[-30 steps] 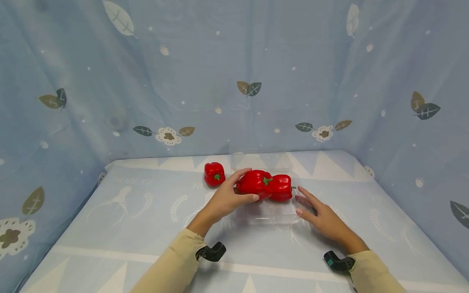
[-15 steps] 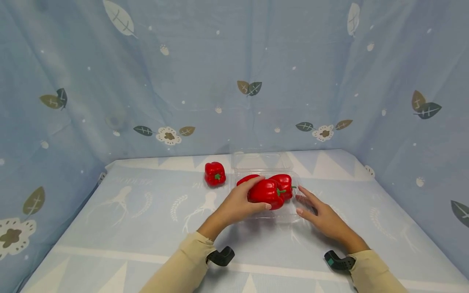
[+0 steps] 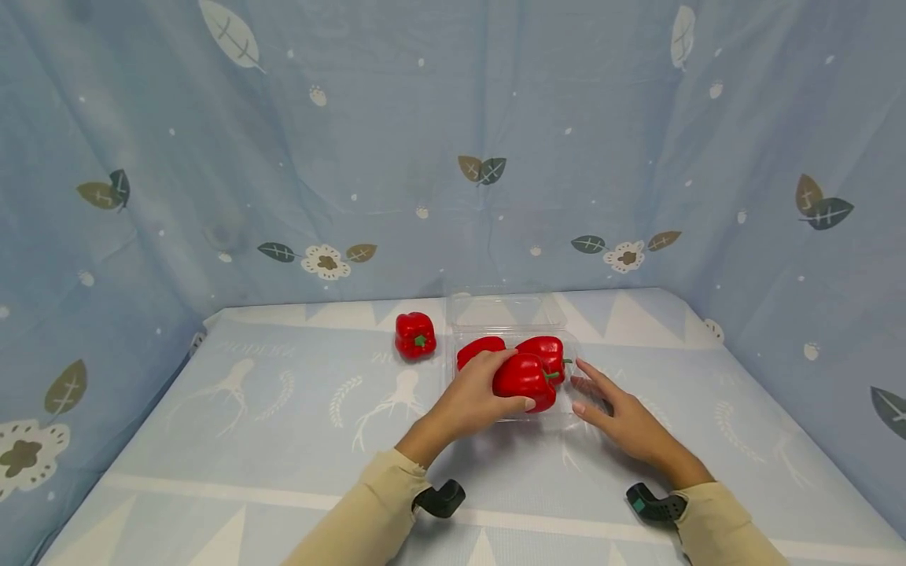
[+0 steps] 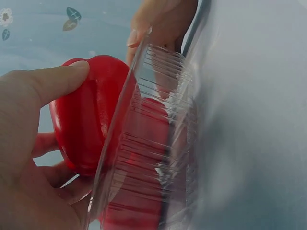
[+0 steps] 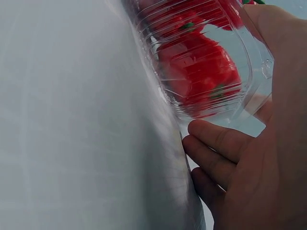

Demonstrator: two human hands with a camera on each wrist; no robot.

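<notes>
Pointing its stem toward the right hand [image 3: 624,423], a red pepper [image 3: 522,379] is grasped by the left hand [image 3: 469,399], fingers curled around it, mostly above the near rim of the clear container [image 4: 148,134], its stem-to-base axis roughly crosswise. Beside the container's right wall, the right hand's fingers are held relaxed, grasping nothing. Two peppers [image 3: 548,348] are seen farther back inside the container, another pepper [image 3: 414,333] left of it on the worktop [image 3: 283,448].

My left hand [image 3: 473,399] and its pepper [image 3: 525,383] block the front of the box [image 3: 557,414]. Two other peppers [image 3: 542,350] fill the back. Only a thin gap stands before my right hand [image 3: 626,423]. There's room above the lid [image 3: 506,312].
</notes>
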